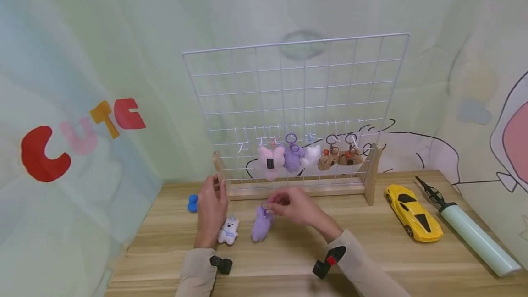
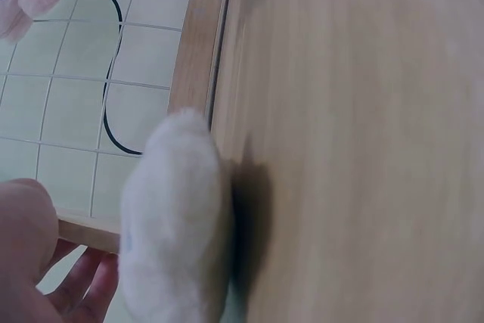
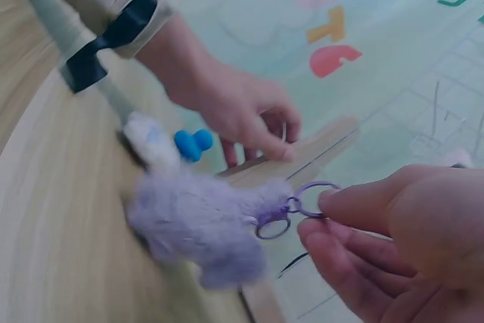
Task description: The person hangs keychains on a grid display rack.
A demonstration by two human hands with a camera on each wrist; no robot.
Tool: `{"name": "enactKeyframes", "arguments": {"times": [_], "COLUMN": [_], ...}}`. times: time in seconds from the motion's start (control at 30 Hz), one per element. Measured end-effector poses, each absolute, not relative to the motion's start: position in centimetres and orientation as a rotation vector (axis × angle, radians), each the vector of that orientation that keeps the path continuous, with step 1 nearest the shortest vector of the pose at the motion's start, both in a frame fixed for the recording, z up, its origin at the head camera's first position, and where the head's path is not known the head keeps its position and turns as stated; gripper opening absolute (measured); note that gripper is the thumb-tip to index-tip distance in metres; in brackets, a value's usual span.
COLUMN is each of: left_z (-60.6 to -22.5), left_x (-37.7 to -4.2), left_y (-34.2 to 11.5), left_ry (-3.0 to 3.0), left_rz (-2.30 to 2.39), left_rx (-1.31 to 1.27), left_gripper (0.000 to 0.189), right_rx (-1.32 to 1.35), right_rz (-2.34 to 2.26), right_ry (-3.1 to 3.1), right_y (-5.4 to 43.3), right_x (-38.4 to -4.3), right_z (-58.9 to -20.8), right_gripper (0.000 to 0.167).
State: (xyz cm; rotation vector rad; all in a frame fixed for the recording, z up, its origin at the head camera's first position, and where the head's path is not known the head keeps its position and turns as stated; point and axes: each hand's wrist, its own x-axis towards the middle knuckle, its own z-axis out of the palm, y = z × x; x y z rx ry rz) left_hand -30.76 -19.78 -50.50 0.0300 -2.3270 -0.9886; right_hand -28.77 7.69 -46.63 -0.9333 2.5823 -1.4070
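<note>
My right hand pinches the purple ring of a fluffy purple plush keychain between thumb and forefinger. The plush dangles from that ring over the front of the table. At the left end of the wire grid rack, my left hand grips the wooden upright, thumb on the near side and fingers behind it. Beside the left wrist lies a white plush bear keychain with a blue bow. A pink plush, another purple plush, a white one and brown ones hang on the rack's hooks.
The white wire grid rises behind both hands on its wooden base. A small blue object sits left of the left hand. To the right lie a yellow toy car and a pale green pump. White hooks hang at the grid's left.
</note>
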Motion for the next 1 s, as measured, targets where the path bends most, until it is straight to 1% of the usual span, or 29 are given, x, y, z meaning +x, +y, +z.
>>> {"name": "enactKeyframes", "arguments": {"times": [0.43,0.63,0.83,1.0], "left_z": [-50.4,-50.4,-50.4,-50.4], "left_x": [-30.8,-30.8,-30.7,-30.7], "left_y": [-19.9,-19.8,-19.7,-19.6], "left_ry": [-2.334,-2.339,-2.344,-2.342], "left_rz": [-0.984,-0.985,-0.998,-1.007], "left_rx": [0.042,0.042,0.049,0.045], "left_gripper": [0.032,0.032,0.032,0.032], "right_rx": [-0.877,-0.763,-0.605,-0.562], "right_rz": [-1.861,-2.068,-2.278,-2.345], "right_ry": [2.582,2.572,2.458,2.415], "right_y": [7.0,6.0,5.1,5.0], "right_x": [-27.7,-27.5,-27.8,-28.4], "right_z": [-41.4,-38.9,-38.1,-38.4], "right_gripper": [0.011,0.014,0.015,0.018]}}
